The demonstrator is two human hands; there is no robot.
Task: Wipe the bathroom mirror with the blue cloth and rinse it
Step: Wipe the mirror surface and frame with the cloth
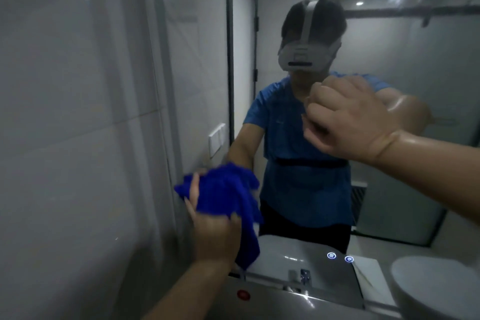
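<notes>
The fuzzy, deep-blue cloth (228,200) is bunched into soft folds against the lower left corner of the smooth, glossy mirror (389,176), with one loose end drooping toward the bottom edge. The left hand (215,231) grips it, fingers (193,191) wrapped over the crumpled pile. The right hand (348,122) is raised in front of the glass with nothing in it, curled into a loose fist, its skin shiny; low at the right edge sits a rounded white basin (436,291).
</notes>
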